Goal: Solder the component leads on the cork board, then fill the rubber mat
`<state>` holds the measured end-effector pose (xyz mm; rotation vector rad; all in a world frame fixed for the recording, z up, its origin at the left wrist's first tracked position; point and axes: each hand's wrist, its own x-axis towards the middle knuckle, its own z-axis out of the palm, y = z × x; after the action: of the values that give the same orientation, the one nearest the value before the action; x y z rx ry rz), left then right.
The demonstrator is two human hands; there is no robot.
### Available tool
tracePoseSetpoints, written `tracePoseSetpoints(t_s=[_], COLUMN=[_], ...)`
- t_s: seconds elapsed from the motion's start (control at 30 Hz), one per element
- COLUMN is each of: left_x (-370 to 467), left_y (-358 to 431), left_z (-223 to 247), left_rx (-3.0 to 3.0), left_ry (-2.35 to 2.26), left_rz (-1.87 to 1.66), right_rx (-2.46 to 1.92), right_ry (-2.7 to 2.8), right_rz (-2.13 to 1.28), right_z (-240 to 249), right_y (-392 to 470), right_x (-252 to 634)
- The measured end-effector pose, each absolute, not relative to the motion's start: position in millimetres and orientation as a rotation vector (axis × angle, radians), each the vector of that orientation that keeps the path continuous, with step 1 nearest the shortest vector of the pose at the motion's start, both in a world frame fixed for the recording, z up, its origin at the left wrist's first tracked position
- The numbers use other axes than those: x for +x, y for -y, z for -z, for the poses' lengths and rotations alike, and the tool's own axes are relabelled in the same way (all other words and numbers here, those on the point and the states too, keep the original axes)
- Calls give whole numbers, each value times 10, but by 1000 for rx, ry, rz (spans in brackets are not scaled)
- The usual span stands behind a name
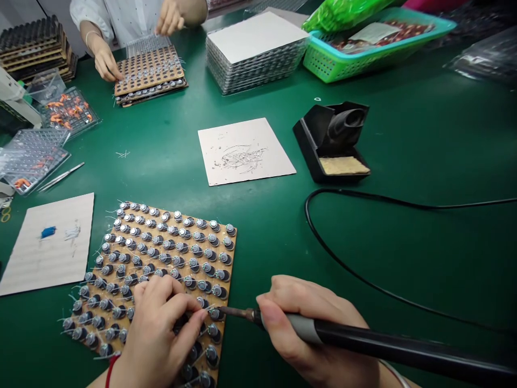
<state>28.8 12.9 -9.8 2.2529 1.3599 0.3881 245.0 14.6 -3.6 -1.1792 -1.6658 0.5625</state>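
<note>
A wooden board (231,268) lies in front of me, set with rows of small round silver-topped components on dark bases, with thin wires running among them. My left hand (159,323) rests over its lower middle, thumb and forefinger pinched on a thin wire (209,307) at a component near the right edge. In my right hand (311,312) is a soldering iron (355,338), gripped like a pen. Its tip points left and reaches that same component, close to my left fingertips. Whether the tip touches the wire I cannot tell.
A black iron stand (331,140) with a sponge and the looping cord (323,245) are at right. White card (250,129) with wire scraps, cardboard (48,264), tweezers (62,177) and clear trays (36,156) lie around. A co-worker's hands (105,62) handle another board behind; a green basket (335,67) stands far right.
</note>
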Motion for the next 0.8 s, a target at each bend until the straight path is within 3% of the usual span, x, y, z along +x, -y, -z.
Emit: tracePoseSetpoints(t_s=[0.8], left_x=[214], left_y=[-136], left_z=[215], left_rx=[2365], left_ry=[-1321], left_rz=[-434], right_rx=[-1135], right_ry=[1562], right_rz=[-527], right_z=[82], right_y=[-156], right_x=[2491])
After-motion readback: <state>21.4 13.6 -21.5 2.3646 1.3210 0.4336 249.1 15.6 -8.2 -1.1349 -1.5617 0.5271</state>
